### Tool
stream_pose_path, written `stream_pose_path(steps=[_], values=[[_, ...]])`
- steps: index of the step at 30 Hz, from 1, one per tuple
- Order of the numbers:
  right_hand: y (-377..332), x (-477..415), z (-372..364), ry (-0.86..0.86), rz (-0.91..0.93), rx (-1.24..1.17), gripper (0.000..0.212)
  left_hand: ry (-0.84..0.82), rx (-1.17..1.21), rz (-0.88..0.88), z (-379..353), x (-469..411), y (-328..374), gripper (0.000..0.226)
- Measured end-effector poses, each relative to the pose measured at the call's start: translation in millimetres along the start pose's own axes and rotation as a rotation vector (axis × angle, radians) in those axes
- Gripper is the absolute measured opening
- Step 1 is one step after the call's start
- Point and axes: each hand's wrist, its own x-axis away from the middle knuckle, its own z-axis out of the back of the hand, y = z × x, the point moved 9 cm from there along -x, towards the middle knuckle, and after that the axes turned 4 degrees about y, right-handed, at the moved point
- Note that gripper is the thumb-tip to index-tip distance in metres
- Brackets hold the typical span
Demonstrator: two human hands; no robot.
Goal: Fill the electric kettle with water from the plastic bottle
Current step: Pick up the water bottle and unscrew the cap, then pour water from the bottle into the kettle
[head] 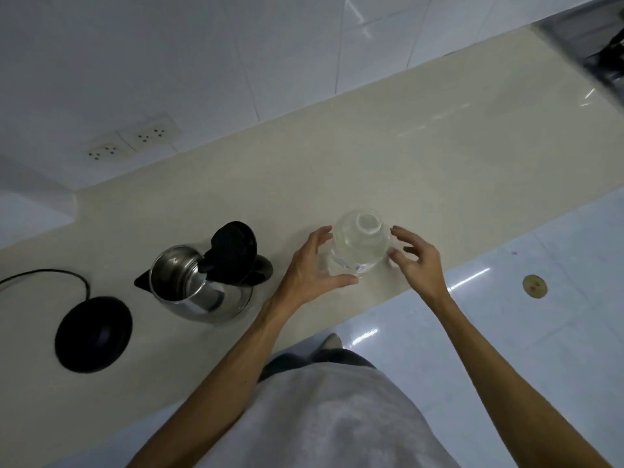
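Observation:
A clear plastic bottle [359, 246] stands upright on the beige counter [371, 157], seen from above with its white top toward me. My left hand [312, 265] wraps its left side, fingers behind it and thumb in front. My right hand [413, 260] hovers at the bottle's right side with fingers spread, fingertips at or just off its shoulder. The steel electric kettle [184, 282] stands left of the bottle, off its base. Its black lid [234, 253] is flipped up and the inside looks empty.
The kettle's black round base [94, 332] lies at the left with its cord [50, 275] running off the frame. Two wall sockets [131, 141] sit on the white tiled wall behind. A dark sink area [597, 45] is at the far right. The counter's front edge runs just below my hands.

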Motion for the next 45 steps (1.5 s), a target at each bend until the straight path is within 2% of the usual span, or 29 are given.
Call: stream_pose_path(steps=[2,5,7,10,11,14,19,25,27,31,36,38,41,43,45], values=[[-40.5,19.5,1.1,-0.064,-0.012,-0.267,0.048,-0.011,-0.015,0.033,-3.4,-1.7,-12.1,0.115],[-81.7,42.5,-9.1,-0.159,0.020,-0.426,0.074,-0.045,-0.024,0.050,-13.8,-2.4,-16.5,0.110],[-92.4,48.7,-23.8,-0.208,0.043,-0.398,0.092,-0.080,-0.035,0.053,-22.7,-4.7,-14.9,0.101],[-96.8,47.8,-35.6,-0.151,0.107,-0.288,0.114,-0.132,-0.055,0.029,-34.0,-8.8,-13.2,0.078],[-96.5,45.5,-37.6,-0.122,0.122,-0.282,0.117,-0.136,-0.037,0.043,-36.0,-9.6,-16.6,0.080],[-97.9,39.6,-38.4,-0.011,0.149,-0.252,0.112,-0.108,0.008,0.142,-37.5,-8.2,-29.2,0.100],[-100.0,37.1,-38.4,0.126,0.171,-0.168,0.098,-0.110,-0.027,0.098,-48.7,-18.8,-38.1,0.086],[-106.7,51.8,-35.4,0.194,0.178,-0.106,0.095,-0.113,-0.058,0.060,-42.1,-2.8,-33.3,0.084],[-114.4,63.9,-36.7,0.207,0.194,-0.092,0.094,-0.127,-0.088,0.051,-35.2,9.4,-28.2,0.077],[-140.9,98.4,-39.1,0.283,0.242,-0.066,0.094,-0.190,-0.172,0.007,-18.1,36.9,-19.9,0.050],[-187.7,157.1,-56.0,0.398,0.318,-0.062,0.091,-0.261,-0.204,-0.037,21.7,83.1,-24.8,0.082],[-203.5,180.3,-66.4,0.439,0.323,-0.070,0.090,-0.297,-0.190,-0.072,45.1,107.7,-14.1,0.088],[-222.5,211.6,-88.7,0.448,0.354,-0.076,0.085,-0.359,-0.208,-0.078,77.3,144.9,-12.1,0.081],[-225.3,225.7,-107.4,0.441,0.322,-0.072,0.089,-0.394,-0.187,-0.068,98.1,168.2,-16.9,0.079],[-224.7,238.6,-125.9,0.436,0.288,-0.048,0.092,-0.402,-0.142,-0.060,115.7,186.9,-27.3,0.068]])
